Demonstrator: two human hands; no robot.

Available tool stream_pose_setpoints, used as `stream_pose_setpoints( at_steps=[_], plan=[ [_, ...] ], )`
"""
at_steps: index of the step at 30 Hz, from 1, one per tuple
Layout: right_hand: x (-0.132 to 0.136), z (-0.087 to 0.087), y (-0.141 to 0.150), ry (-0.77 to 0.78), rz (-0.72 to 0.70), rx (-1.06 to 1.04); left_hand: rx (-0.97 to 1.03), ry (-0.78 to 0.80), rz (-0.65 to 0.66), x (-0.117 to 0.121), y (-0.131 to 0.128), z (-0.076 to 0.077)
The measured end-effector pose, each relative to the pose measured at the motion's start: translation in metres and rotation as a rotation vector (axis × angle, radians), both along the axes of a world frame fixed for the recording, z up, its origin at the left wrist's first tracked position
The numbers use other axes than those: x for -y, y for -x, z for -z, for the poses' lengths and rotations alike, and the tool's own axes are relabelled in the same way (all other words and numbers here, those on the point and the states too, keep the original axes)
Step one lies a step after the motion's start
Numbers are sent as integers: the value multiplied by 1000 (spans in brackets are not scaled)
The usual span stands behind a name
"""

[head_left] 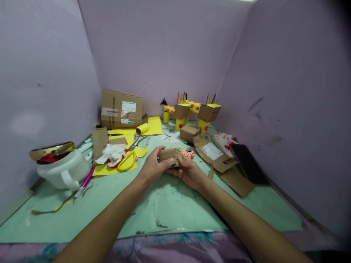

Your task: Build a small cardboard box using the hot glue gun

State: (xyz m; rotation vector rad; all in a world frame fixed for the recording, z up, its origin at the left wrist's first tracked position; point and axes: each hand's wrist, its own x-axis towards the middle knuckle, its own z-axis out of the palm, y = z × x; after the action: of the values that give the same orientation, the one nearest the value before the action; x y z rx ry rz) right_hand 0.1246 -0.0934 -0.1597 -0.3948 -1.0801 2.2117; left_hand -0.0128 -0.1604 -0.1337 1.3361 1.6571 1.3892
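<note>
A small piece of folded brown cardboard is held between my two hands above the green table. My left hand grips its left side, the thumb laid across the front. On the right end, my right hand has its thumb and fingers pinched on the cardboard. Just behind the right hand shows a colourful patterned item, partly hidden. Yellow-handled scissors lie to the left of my left hand, on yellow paper beside a crumpled white tissue.
Two yellow cardboard animals with red spots stand at the back, near a small brown box. A shipping box leans at the back left. A white pot and purple marker are left; a dark tablet-like slab lies right.
</note>
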Motion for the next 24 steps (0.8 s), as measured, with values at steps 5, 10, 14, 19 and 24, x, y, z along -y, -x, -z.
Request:
stream_pose_setpoints(
  at_steps=[5,10,14,19,24],
  plan=[
    [-1,2,0,13,-19,-17,-48,18,-39,2,-4,-5],
    [-5,7,1,38,-29,-33,-57,45,-60,1,-6,-6],
    [-6,8,1,50,-36,-49,-63,47,-79,-1,-6,-5],
    [-5,8,1,49,-38,-59,-64,43,-83,-2,-6,-5],
    [-6,8,1,53,-41,-62,-49,44,-65,-2,-6,-5]
  ],
)
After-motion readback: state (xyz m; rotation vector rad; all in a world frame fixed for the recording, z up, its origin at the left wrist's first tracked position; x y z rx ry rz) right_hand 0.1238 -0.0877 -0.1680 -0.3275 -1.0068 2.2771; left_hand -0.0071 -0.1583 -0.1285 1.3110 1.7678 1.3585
